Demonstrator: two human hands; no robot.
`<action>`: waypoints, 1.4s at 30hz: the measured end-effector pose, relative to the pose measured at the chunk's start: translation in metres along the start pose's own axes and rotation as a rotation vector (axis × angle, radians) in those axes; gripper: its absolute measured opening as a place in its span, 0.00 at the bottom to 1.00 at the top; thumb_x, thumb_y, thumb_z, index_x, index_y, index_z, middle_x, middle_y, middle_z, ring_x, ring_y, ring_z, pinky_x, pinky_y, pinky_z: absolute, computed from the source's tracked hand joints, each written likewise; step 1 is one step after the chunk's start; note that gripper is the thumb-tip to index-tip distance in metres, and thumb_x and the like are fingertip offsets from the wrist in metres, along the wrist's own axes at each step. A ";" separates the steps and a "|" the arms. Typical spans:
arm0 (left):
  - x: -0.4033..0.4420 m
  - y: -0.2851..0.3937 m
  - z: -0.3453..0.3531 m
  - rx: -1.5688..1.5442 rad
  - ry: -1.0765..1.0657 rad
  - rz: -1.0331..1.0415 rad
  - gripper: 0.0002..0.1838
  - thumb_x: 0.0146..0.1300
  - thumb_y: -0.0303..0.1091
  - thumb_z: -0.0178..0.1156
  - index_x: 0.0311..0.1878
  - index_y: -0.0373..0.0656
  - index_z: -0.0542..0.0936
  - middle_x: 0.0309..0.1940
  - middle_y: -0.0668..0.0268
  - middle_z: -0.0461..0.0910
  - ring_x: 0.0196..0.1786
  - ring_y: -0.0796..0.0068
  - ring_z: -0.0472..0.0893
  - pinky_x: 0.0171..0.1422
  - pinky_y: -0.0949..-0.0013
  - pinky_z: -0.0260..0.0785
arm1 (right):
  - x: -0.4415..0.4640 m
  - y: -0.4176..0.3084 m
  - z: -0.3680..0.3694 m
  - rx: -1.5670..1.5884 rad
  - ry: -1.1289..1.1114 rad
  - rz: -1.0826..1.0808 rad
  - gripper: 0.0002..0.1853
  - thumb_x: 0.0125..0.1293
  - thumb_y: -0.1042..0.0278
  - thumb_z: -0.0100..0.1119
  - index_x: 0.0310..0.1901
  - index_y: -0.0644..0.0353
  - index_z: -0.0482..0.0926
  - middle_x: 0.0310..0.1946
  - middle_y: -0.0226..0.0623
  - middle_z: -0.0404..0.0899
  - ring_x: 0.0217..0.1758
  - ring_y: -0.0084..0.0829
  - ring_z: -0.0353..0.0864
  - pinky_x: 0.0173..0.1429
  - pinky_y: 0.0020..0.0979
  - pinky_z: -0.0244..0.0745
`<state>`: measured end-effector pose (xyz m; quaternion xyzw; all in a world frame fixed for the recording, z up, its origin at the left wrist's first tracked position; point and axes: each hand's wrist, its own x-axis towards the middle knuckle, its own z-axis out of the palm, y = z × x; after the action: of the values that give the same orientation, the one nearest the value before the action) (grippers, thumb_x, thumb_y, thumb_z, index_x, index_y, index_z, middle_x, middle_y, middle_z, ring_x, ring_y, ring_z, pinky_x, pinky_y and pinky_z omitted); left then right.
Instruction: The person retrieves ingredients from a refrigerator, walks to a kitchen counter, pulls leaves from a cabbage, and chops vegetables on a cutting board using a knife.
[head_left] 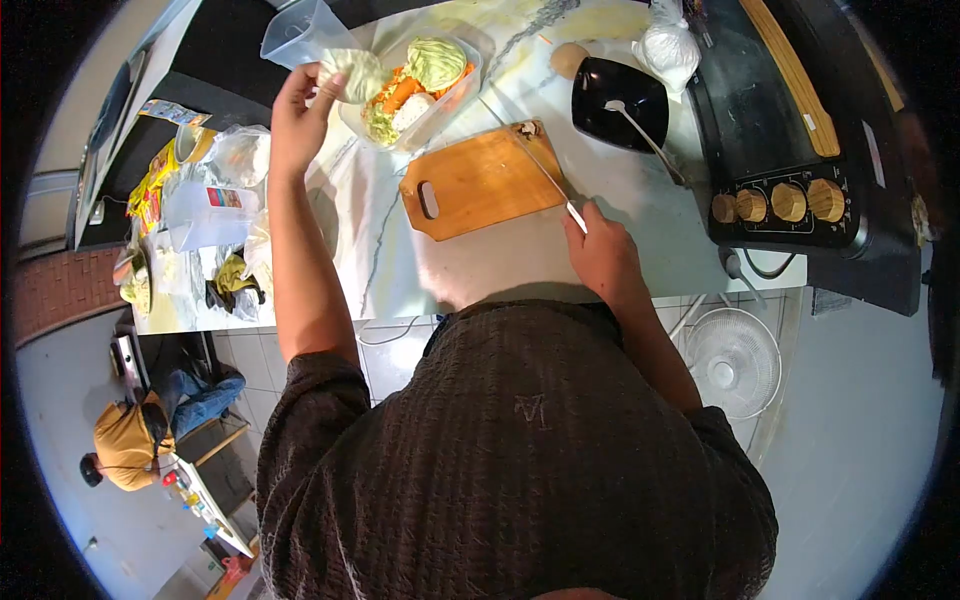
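Where the left hand (303, 108) pinches, cabbage (358, 76) juts rightward.

Head view, one: I look from a head-worn camera, facing forward and steeply down; wide, bowed field, dark-edged. Nearest: shirt (520, 430), filling lower centre. Farther: left hand (306, 108), right hand (606, 252), counter (490, 265) across upper half. Far off, left margin: person (130, 447), sideways.

Metal-bladed knife (541, 168); smooth wooden board (480, 185); glossy bowl (600, 130).
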<state>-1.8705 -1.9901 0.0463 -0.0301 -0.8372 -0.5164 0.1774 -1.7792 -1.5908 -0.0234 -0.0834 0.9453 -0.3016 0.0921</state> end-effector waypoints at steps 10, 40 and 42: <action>-0.051 0.063 0.055 -0.153 -0.033 -0.145 0.12 0.77 0.39 0.55 0.51 0.41 0.79 0.33 0.77 0.76 0.34 0.88 0.71 0.38 0.80 0.64 | 0.002 0.012 0.010 0.021 0.003 0.013 0.17 0.73 0.53 0.54 0.42 0.62 0.73 0.26 0.56 0.81 0.33 0.61 0.83 0.39 0.56 0.78; -0.117 0.080 0.121 0.015 -0.550 -0.059 0.48 0.47 0.22 0.70 0.74 0.45 0.60 0.50 0.54 0.66 0.56 0.57 0.72 0.60 0.64 0.68 | 0.026 -0.053 -0.022 0.804 -0.203 -0.309 0.22 0.67 0.65 0.67 0.60 0.61 0.76 0.42 0.42 0.85 0.44 0.28 0.84 0.50 0.29 0.78; -0.119 0.076 0.125 -0.039 -0.534 -0.045 0.47 0.48 0.20 0.71 0.73 0.45 0.60 0.51 0.57 0.68 0.56 0.61 0.73 0.60 0.65 0.69 | 0.030 -0.050 -0.015 0.967 -0.281 -0.220 0.20 0.67 0.70 0.66 0.60 0.62 0.77 0.42 0.39 0.85 0.44 0.25 0.83 0.50 0.28 0.78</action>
<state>-1.7744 -1.8296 0.0220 -0.1498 -0.8447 -0.5102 -0.0618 -1.8061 -1.6287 0.0141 -0.1701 0.6619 -0.6981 0.2137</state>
